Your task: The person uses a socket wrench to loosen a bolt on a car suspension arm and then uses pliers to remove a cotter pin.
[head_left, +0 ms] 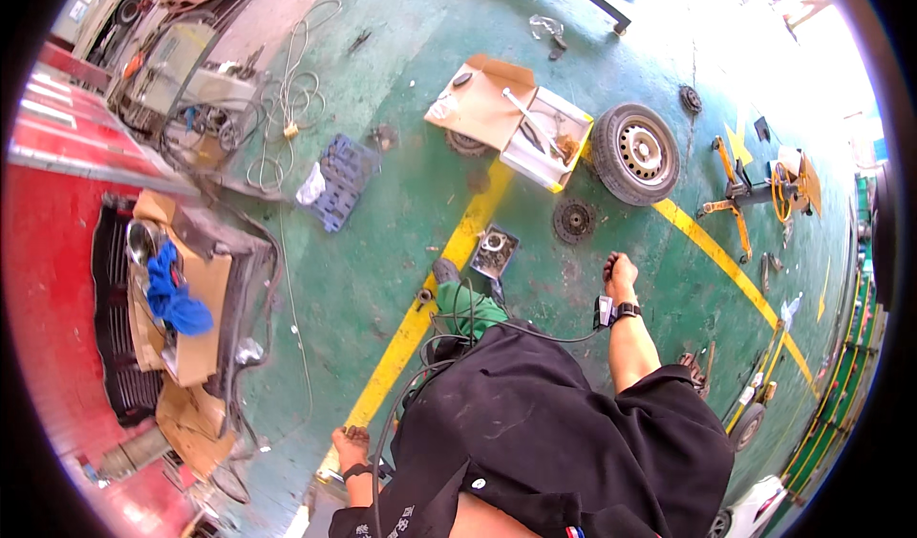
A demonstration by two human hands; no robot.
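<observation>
My right hand (pixel 621 272) hangs ahead of me over the green floor, fingers curled in with nothing seen in them. It wears a dark wristband with a small device beside it. Closest to that hand are a round clutch disc (pixel 574 221) and a car wheel (pixel 611 170), apart from it. Low at the left, my left hand (pixel 351 440) is loosely closed above the yellow floor line, and no object shows in it. Near my foot sits a small open box of metal parts (pixel 495 251), touched by neither hand.
An opened cardboard box (pixel 478 108) and a white box with tools (pixel 535 167) lie ahead. Left are a blue tool case (pixel 339 180), loose cable (pixel 291 108) and a blue cloth (pixel 175 294) on cardboard. An orange stand (pixel 731 189) stands right. A dark cable crosses my body.
</observation>
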